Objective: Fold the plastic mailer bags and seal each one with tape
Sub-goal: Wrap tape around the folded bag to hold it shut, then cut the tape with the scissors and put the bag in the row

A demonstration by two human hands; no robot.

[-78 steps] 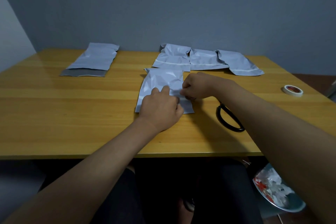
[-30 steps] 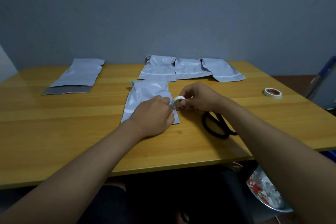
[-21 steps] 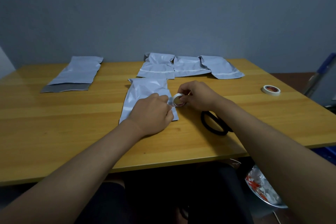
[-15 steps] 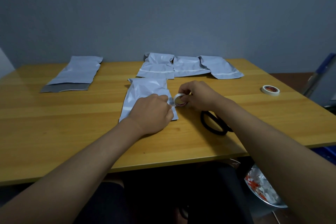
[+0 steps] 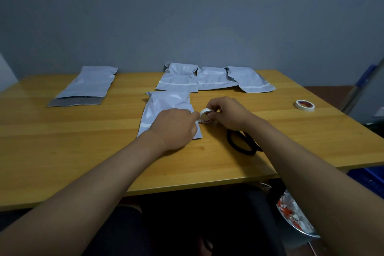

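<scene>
A folded grey mailer bag (image 5: 166,104) lies in the middle of the wooden table (image 5: 83,141). My left hand (image 5: 174,128) lies over its near right part, fingers curled, fingertips at the free end of the tape. My right hand (image 5: 226,113) grips a small white tape roll (image 5: 205,115) just off the bag's right edge, held on its edge. Three folded mailer bags (image 5: 214,78) lie in a row at the back. A stack of flat mailer bags (image 5: 87,85) lies at the back left.
Black-handled scissors (image 5: 243,141) lie on the table under my right forearm. A second tape roll (image 5: 305,105) sits at the right side of the table. A bin with paper scraps (image 5: 295,218) stands below the table's right front edge.
Earlier both hands pressed on the bag's fold. Since then my right hand has picked up the tape roll and holds it at the bag's right edge; my left hand has stayed on the bag.
</scene>
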